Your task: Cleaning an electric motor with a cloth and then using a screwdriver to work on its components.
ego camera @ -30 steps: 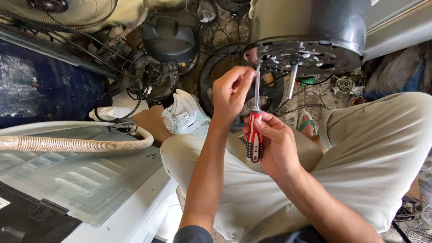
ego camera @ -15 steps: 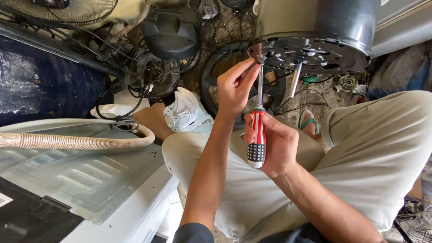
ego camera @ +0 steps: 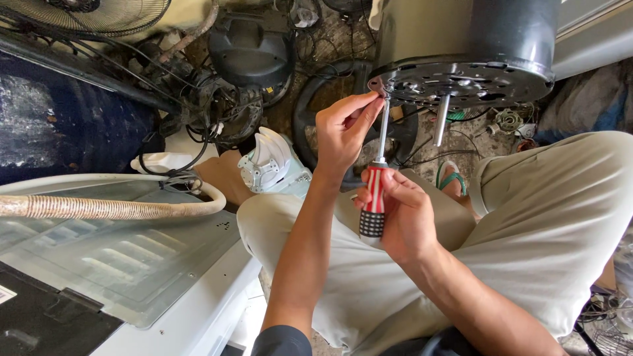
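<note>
My right hand (ego camera: 402,214) grips the red, white and black handle of a screwdriver (ego camera: 374,198) that points up. Its metal shaft reaches the left rim of the perforated base plate (ego camera: 461,82) of a dark cylindrical drum (ego camera: 468,33) held over my lap. My left hand (ego camera: 343,128) is raised beside the shaft, its fingertips pinching at the screwdriver tip under the plate's edge. A metal shaft (ego camera: 442,118) sticks down from the plate's middle. My legs in beige trousers (ego camera: 547,224) are crossed beneath.
A white finned plastic part (ego camera: 270,161) lies by my left knee. A corrugated beige hose (ego camera: 99,207) crosses a clear ribbed panel (ego camera: 112,257) on the left. Behind are tangled wires, a dark round housing (ego camera: 250,49), a fan grille (ego camera: 92,13) and a green sandal (ego camera: 452,178).
The screwdriver and both hands have risen slightly toward the plate's rim, and the left fingers have closed in on the tip. The drum has stayed put.
</note>
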